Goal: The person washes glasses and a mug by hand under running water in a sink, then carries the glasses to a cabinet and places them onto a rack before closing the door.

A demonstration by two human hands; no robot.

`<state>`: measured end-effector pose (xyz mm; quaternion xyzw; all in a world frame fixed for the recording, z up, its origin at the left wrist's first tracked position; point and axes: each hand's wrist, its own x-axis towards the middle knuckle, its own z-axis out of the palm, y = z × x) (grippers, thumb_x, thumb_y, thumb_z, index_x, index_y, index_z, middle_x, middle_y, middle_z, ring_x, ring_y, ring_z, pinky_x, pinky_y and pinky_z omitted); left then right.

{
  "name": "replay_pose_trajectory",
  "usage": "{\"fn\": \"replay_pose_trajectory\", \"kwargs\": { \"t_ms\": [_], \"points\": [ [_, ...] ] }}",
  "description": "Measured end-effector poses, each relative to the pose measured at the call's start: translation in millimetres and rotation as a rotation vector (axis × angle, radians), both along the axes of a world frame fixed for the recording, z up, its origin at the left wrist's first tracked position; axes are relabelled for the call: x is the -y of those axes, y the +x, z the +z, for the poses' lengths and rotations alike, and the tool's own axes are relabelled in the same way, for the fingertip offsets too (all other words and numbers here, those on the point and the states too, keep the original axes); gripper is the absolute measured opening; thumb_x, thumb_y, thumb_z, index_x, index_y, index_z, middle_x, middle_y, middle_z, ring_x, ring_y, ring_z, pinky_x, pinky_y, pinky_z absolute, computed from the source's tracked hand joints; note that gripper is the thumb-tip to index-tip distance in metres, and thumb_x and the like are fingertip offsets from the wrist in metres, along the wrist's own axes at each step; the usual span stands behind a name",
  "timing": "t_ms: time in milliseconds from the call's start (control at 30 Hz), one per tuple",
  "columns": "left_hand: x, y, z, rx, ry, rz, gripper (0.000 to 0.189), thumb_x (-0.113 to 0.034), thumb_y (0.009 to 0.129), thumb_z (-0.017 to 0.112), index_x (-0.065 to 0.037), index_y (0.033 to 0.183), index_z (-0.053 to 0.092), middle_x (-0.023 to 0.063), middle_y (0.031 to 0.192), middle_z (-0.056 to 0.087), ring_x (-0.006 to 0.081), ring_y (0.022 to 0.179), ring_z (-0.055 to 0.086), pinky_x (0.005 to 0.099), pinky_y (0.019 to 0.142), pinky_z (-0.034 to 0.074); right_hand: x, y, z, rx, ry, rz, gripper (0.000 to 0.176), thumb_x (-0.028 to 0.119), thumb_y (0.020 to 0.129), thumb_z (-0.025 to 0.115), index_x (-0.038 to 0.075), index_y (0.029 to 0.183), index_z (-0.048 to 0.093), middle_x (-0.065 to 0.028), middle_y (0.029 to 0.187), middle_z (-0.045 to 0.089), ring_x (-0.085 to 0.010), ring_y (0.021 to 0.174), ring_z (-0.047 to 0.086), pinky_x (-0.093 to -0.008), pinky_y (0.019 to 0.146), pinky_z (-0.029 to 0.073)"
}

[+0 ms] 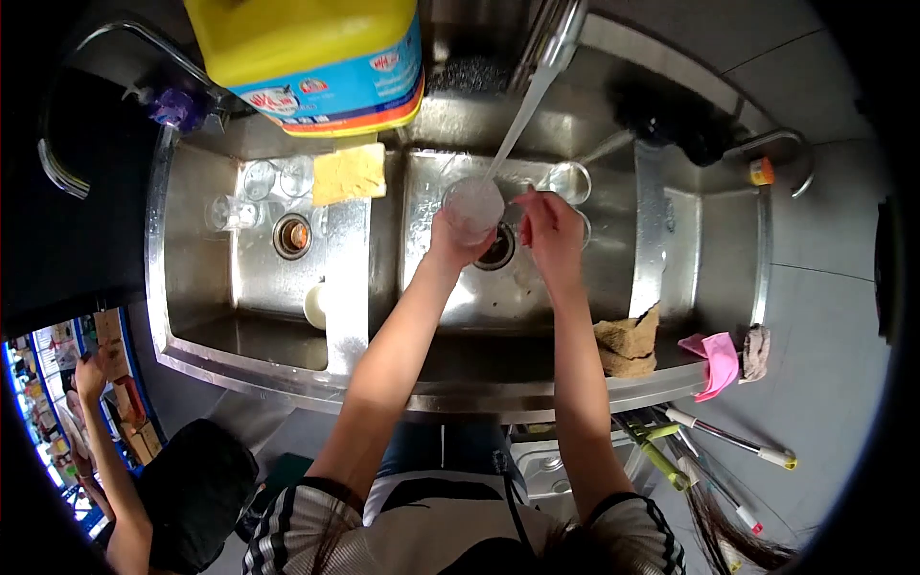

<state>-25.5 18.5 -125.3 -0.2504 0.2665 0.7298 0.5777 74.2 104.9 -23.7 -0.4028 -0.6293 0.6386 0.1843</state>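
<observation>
My left hand (462, 240) is wrapped round a clear drinking glass (474, 203) above the middle basin. A stream of water (520, 125) from the faucet (559, 38) runs into the glass. Just to its right, my right hand (554, 225) hovers with bent, slightly spread fingers and nothing visible in them. Behind that hand, another clear glass (571, 180) lies in the basin, and the round rim of a further one shows partly beside the wrist. The drain (496, 249) is below my left hand.
Several clear glasses (233, 213) and a pale round dish (315, 305) are in the left basin. A yellow cloth (350, 174) lies on the divider, below a large yellow jug (307, 57). Brown cloth (628, 343) and pink cloth (714, 362) rest along the right front edge.
</observation>
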Motion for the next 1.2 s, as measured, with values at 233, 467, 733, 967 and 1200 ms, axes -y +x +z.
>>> {"fn": "replay_pose_trajectory", "kwargs": {
  "t_ms": [233, 467, 733, 967, 1200],
  "points": [
    [17.1, 17.9, 24.1, 0.071, -0.064, 0.030, 0.035, -0.042, 0.085, 0.040, -0.021, 0.110, 0.052, 0.0009, 0.111, 0.053, 0.0203, 0.100, 0.051, 0.0366, 0.081, 0.045, -81.1, -34.8, 22.6, -0.228, 0.141, -0.185, 0.025, 0.021, 0.088, 0.051, -0.002, 0.083, 0.059, -0.0026, 0.064, 0.054, -0.0069, 0.052, 0.048, -0.0203, 0.048, 0.039],
    [42.9, 19.9, 51.1, 0.027, -0.249, -0.051, 0.039, -0.040, 0.087, 0.032, -0.020, 0.114, 0.050, 0.0024, 0.118, 0.050, 0.0223, 0.106, 0.049, 0.0423, 0.085, 0.043, -149.0, -88.5, -26.9, -0.176, 0.247, -0.171, 0.030, 0.021, 0.089, 0.052, -0.002, 0.108, 0.056, -0.0012, 0.071, 0.053, -0.0073, 0.052, 0.045, -0.0210, 0.051, 0.042],
    [59.9, 16.5, 56.7, 0.090, -0.217, 0.015, 0.041, -0.040, 0.087, 0.030, -0.018, 0.115, 0.050, 0.0060, 0.114, 0.053, 0.0242, 0.101, 0.053, 0.0419, 0.085, 0.045, -156.8, -84.7, -29.3, -0.313, 0.136, -0.084, 0.022, 0.015, 0.088, 0.053, -0.001, 0.101, 0.061, 0.0000, 0.074, 0.055, -0.0073, 0.059, 0.047, -0.0209, 0.057, 0.040],
    [62.6, 19.6, 58.4, 0.062, -0.196, 0.018, 0.043, -0.042, 0.088, 0.030, -0.014, 0.113, 0.051, 0.0068, 0.110, 0.055, 0.0235, 0.097, 0.055, 0.0408, 0.079, 0.048, -168.9, -97.4, -45.4, -0.225, 0.385, -0.073, 0.025, 0.022, 0.088, 0.050, 0.000, 0.086, 0.062, -0.0049, 0.072, 0.058, -0.0102, 0.061, 0.049, -0.0236, 0.059, 0.038],
    [72.6, 27.1, 61.6, 0.080, -0.215, 0.022, 0.043, -0.042, 0.088, 0.030, -0.014, 0.110, 0.053, 0.0068, 0.106, 0.058, 0.0230, 0.094, 0.057, 0.0397, 0.076, 0.049, -163.3, -102.7, -23.2, -0.106, 0.681, -0.102, 0.039, 0.036, 0.085, 0.054, 0.000, 0.093, 0.064, -0.0200, 0.081, 0.063, -0.0219, 0.078, 0.060, -0.0323, 0.073, 0.043]
  ]
}}
